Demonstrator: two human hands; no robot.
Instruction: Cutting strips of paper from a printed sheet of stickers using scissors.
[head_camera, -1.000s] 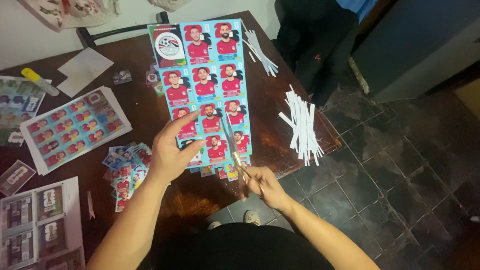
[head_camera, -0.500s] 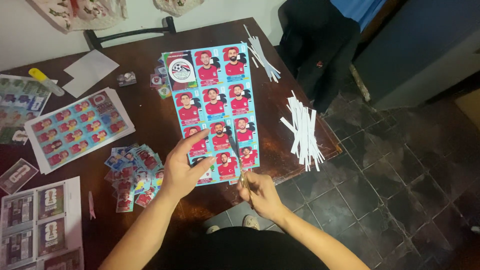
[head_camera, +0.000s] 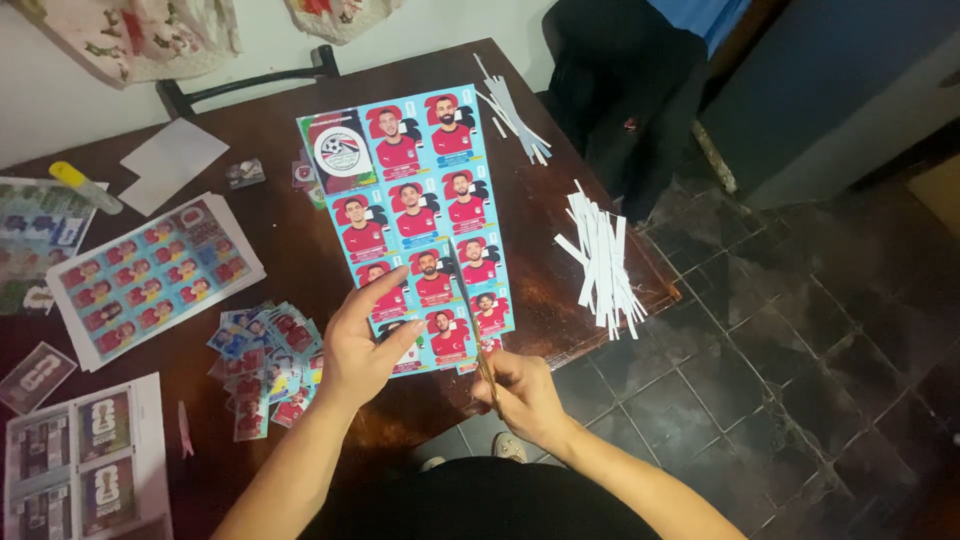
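Note:
A light-blue sheet of football player stickers (head_camera: 415, 215) is held up over the dark wooden table (head_camera: 270, 150). My left hand (head_camera: 362, 345) pinches the sheet's lower left corner. In my right hand (head_camera: 522, 395) are scissors (head_camera: 470, 325), whose blades run up between the middle and right columns of the sheet from its bottom edge.
A pile of cut stickers (head_camera: 265, 360) lies left of my left hand. Further left lie another sticker sheet (head_camera: 155, 275) and larger card sheets (head_camera: 75, 460). White paper strips (head_camera: 600, 265) sit at the table's right edge, more strips (head_camera: 510, 115) at the back. A yellow-capped glue stick (head_camera: 85, 187) lies far left.
The sheet has shifted down and slightly right in view, and the scissor blades have moved further up into it. My hands keep their grips.

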